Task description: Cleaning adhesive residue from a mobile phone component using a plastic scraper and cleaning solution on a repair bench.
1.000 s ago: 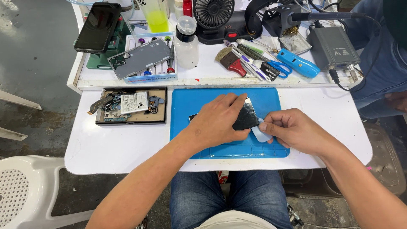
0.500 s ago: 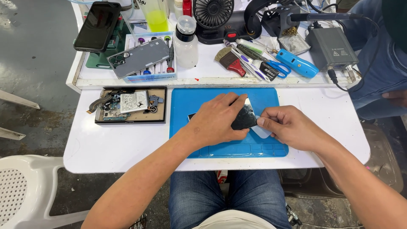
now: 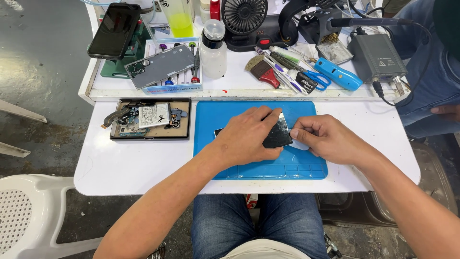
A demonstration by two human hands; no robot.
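Observation:
A dark phone screen panel (image 3: 278, 136) lies on the blue work mat (image 3: 261, 165). My left hand (image 3: 249, 136) presses down on it, fingers spread over its left part. My right hand (image 3: 326, 139) grips a small pale flat piece (image 3: 298, 144) at the panel's right edge, thumb and fingers pinched on it. Most of the panel is hidden under my left hand.
A brown tray (image 3: 184, 120) with a phone board and small parts sits left of the mat. On the raised shelf behind are a grey phone back (image 3: 160, 66), a black phone (image 3: 115, 31), a white bottle (image 3: 213, 48), a fan (image 3: 246, 17), brushes, scissors and a grey power unit (image 3: 376, 57). Another person's hand (image 3: 445, 112) is at the right.
Both hands stay on the panel; they have shifted only slightly, with my right hand working at the panel's right edge.

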